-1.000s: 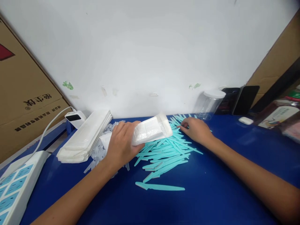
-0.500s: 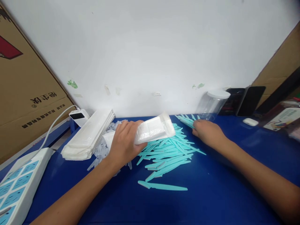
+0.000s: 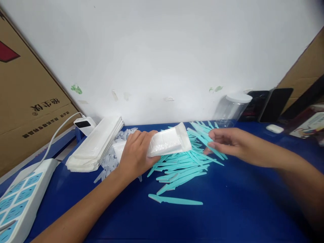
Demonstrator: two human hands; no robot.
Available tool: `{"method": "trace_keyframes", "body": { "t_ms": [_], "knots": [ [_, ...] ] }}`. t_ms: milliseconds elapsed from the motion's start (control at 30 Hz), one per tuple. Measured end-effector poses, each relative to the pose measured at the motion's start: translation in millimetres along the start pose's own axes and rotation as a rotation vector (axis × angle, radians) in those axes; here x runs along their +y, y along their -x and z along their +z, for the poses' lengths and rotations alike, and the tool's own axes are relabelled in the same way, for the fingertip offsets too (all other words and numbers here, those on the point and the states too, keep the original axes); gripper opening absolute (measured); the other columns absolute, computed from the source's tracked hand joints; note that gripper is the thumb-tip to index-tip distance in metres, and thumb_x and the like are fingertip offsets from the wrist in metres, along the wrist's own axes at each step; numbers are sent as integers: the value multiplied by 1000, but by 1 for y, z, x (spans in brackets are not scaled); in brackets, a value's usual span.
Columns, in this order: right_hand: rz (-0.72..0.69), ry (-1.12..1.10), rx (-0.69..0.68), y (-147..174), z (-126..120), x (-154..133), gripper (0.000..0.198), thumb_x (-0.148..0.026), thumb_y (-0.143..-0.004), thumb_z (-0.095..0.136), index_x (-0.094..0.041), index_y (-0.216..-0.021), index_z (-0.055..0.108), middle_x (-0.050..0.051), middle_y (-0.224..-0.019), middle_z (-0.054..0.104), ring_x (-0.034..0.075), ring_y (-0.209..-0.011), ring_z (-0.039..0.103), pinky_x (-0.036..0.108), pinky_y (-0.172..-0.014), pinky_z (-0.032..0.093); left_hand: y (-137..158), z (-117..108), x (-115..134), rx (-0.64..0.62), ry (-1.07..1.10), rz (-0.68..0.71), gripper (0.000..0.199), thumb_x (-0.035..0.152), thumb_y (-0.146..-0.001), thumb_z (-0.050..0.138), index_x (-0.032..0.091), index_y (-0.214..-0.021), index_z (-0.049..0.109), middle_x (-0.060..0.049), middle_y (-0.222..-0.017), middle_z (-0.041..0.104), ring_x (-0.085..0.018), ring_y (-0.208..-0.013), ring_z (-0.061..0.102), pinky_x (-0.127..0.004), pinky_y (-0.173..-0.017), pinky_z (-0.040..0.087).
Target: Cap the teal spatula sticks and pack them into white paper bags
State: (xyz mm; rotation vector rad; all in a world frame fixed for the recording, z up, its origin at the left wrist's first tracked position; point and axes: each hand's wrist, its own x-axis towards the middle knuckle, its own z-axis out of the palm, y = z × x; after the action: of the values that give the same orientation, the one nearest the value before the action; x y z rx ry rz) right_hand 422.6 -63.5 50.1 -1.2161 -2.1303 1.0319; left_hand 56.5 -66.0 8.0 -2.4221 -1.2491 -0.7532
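Note:
My left hand is wrapped round a white plastic packet, which lies slantwise above the left part of a turquoise pile. The pile is made of loose eyebrow razors with slim handles. At its right side my right hand pinches a few turquoise razors between thumb and fingers, their ends fanned out toward the wall. One razor lies apart at the front. Partly behind my left hand and forearm is a heap of small translucent caps.
To the left are a stack of flat white packets, a small white device with a cable, and a power strip. A clear jar, a phone and a white earphone case stand at right. Cardboard borders the left.
My right hand has turned and opened its grip slightly, drawing a bit right and toward me, with the razors now angled across the pile edge. My left hand still holds the packet.

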Motion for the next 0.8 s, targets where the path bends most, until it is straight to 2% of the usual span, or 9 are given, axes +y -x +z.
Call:
{"method": "trace_keyframes", "body": {
  "t_ms": [100, 200, 300, 400, 533, 633, 733, 800],
  "knots": [
    [49, -119, -215, 0, 11, -4, 34, -53, -106, 65, -24, -91, 61, 4, -85, 75, 23, -83, 73, 33, -75, 53, 0, 0, 2, 4, -13, 15, 62, 26, -84, 78, 17, -142, 56, -10, -109, 71, -34, -100, 60, -46, -86, 47],
    [40, -75, -242, -2, 19, -5, 39, -56, -111, 55, -23, -93, 61, 1, -79, 67, 18, -72, 64, 31, -71, 51, 0, 0, 5, 26, -25, 58, 57, 30, -90, 77, 16, -141, 56, -11, -108, 72, -34, -99, 60, -46, -85, 48],
    [-7, -21, -203, -4, 26, -7, 40, -56, -112, 53, -22, -93, 62, 0, -79, 62, 16, -70, 57, 29, -66, 46, 1, -1, 9, 66, -47, 153, 54, 28, -94, 74, 14, -143, 55, -13, -113, 74, -34, -100, 62, -47, -84, 49],
    [-63, 3, -130, -5, 32, -13, 36, -54, -110, 59, -22, -100, 71, 2, -83, 67, 16, -69, 56, 28, -61, 43, 2, -3, 17, 100, -72, 245, 55, 27, -96, 73, 10, -146, 55, -16, -115, 75, -34, -100, 63, -48, -86, 50],
    [-163, -13, -13, -4, 43, -27, 31, -49, -106, 68, -23, -99, 83, 4, -90, 77, 20, -79, 67, 30, -68, 50, 5, -7, 29, 173, -135, 334, 55, 33, -101, 72, 11, -148, 57, -14, -114, 77, -32, -98, 63, -47, -86, 50],
    [-211, -66, 58, -3, 55, -38, 26, -43, -105, 71, -25, -100, 88, 3, -91, 80, 21, -82, 70, 31, -72, 54, 5, -10, 36, 260, -165, 364, 53, 29, -100, 73, 13, -149, 61, -13, -112, 77, -30, -94, 62, -46, -85, 49],
    [-217, -99, 65, -4, 67, -44, 20, -36, -105, 72, -29, -108, 90, 2, -92, 81, 18, -80, 71, 30, -75, 56, 4, -10, 38, 279, -137, 372, 51, 23, -99, 73, 13, -148, 63, -11, -108, 77, -28, -91, 62, -44, -83, 49],
    [-198, -130, 80, -5, 73, -44, 21, -32, -103, 74, -32, -117, 90, 3, -105, 83, 20, -89, 74, 31, -80, 59, 4, -8, 37, 273, -120, 380, 50, 24, -99, 73, 12, -147, 63, -11, -105, 77, -28, -90, 62, -45, -82, 49]
  ]
}}
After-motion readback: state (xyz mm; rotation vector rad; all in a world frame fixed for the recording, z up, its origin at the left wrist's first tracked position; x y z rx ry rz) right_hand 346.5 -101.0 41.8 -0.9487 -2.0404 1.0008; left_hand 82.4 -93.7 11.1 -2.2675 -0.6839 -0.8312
